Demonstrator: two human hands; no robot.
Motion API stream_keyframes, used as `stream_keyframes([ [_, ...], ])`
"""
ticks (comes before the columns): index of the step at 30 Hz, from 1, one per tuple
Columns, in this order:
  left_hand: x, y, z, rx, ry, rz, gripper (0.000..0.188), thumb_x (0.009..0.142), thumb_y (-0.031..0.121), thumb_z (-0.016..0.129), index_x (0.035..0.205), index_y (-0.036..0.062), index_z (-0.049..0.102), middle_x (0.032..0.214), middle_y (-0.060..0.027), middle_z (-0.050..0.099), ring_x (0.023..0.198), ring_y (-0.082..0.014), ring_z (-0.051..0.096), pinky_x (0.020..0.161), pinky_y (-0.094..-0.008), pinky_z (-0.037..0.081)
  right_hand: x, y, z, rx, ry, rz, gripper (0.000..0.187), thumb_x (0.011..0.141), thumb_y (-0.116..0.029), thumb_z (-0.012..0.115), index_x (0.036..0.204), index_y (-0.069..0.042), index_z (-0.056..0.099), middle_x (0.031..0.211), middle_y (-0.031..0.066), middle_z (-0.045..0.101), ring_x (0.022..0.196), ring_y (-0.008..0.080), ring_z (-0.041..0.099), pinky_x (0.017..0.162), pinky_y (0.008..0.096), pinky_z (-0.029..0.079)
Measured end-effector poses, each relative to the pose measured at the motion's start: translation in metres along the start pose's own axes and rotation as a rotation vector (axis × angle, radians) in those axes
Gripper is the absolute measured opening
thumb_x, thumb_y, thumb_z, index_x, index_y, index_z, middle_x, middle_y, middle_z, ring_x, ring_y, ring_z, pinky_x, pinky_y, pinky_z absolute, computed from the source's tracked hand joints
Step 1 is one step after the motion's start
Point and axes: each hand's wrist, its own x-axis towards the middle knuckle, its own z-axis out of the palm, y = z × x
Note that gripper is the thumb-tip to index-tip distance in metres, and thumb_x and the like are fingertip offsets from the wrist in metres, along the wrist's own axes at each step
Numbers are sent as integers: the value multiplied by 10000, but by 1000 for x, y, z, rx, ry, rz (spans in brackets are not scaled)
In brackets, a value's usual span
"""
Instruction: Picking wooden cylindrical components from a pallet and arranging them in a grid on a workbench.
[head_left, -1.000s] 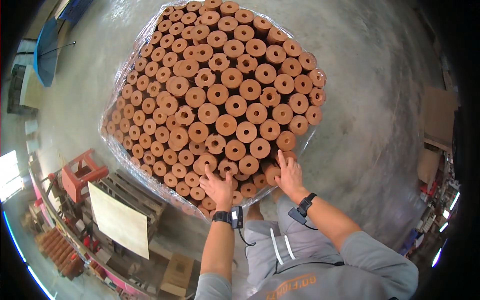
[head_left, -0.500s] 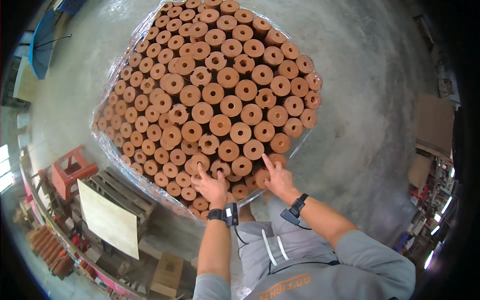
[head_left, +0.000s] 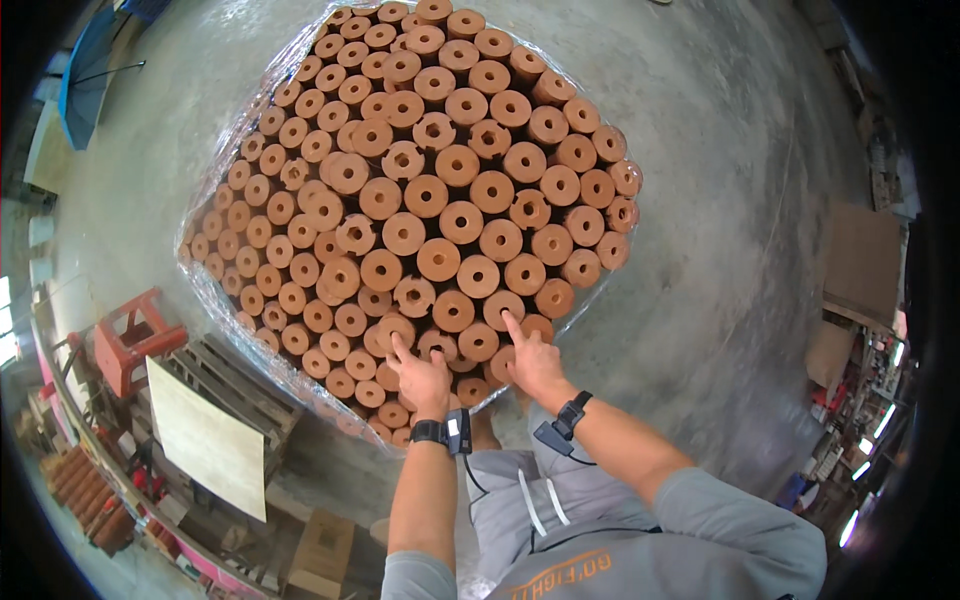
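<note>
Many brown cylinders [head_left: 438,249] stand closely together in one large stack, most of them showing a round end with a small hole in the middle. Some ends have notches cut at the rim, for example on a notched cylinder [head_left: 427,293] near the front of the stack. Clear plastic wrap [head_left: 222,298] goes around the sides of the stack, which is on the grey floor [head_left: 720,190].

Two bare hands are at the near edge of it. The left hand [head_left: 422,380] has its index finger and thumb apart; the index fingertip is at the end of a front cylinder [head_left: 403,322], and the thumb is over the one just to the right. The right hand [head_left: 540,363] stretches its index finger to the end of another cylinder [head_left: 496,301]. Its other fingers are bent and partly hidden, so one cannot tell if they are clamped on something. Each wrist wears a black strap [head_left: 428,431] with a small device.

At the left, a red stool [head_left: 128,345] is near a pale board [head_left: 207,440] and wooden pallets [head_left: 228,375]. A blue umbrella [head_left: 82,85] lies open farther away, and a cardboard box [head_left: 320,555] is near the lower edge
</note>
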Motion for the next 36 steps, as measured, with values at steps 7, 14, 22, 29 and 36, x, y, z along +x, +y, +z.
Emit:
stream_keyframes([
  [7, 4, 2, 14, -52, 55, -23, 859, 834, 220, 751, 1555, 132, 292, 1523, -343, 308, 1227, -519, 532, 1008, -525, 480, 3, -8, 17, 33, -29, 130, 1078, 813, -192, 753, 1629, -264, 53, 1100, 260, 581, 874, 442, 682, 774, 511, 561],
  [14, 8, -3, 7, -20, 4, -32, 789, 834, 165, 755, 1517, 120, 361, 1497, -331, 347, 1204, -493, 555, 994, -504, 490, 8, 4, 9, 53, -57, 74, 1116, 796, -208, 783, 1629, -283, 44, 1121, 262, 587, 912, 452, 677, 804, 506, 558],
  [22, 6, 0, 1, 59, -38, -36, 864, 812, 190, 769, 1545, 138, 316, 1512, -281, 345, 1113, -457, 630, 962, -469, 526, 7, -6, 7, 42, -53, 97, 1111, 798, -194, 792, 1629, -282, 60, 1125, 282, 585, 931, 470, 669, 830, 523, 546],
  [29, 10, -9, -9, 25, -58, 5, 747, 771, 145, 782, 1433, 133, 437, 1476, -251, 388, 1083, -445, 635, 908, -483, 541, 8, 5, 5, 47, -4, 30, 1002, 783, -263, 789, 1604, -249, 216, 1068, 284, 638, 941, 450, 676, 846, 510, 549],
  [36, -16, -46, -28, 4, -31, 76, 713, 726, 152, 761, 1388, 118, 499, 1465, -242, 416, 1125, -450, 610, 943, -482, 527, -12, 20, -4, 159, 95, 5, 864, 739, -265, 739, 1522, -200, 380, 951, 212, 693, 902, 413, 684, 818, 503, 554],
])
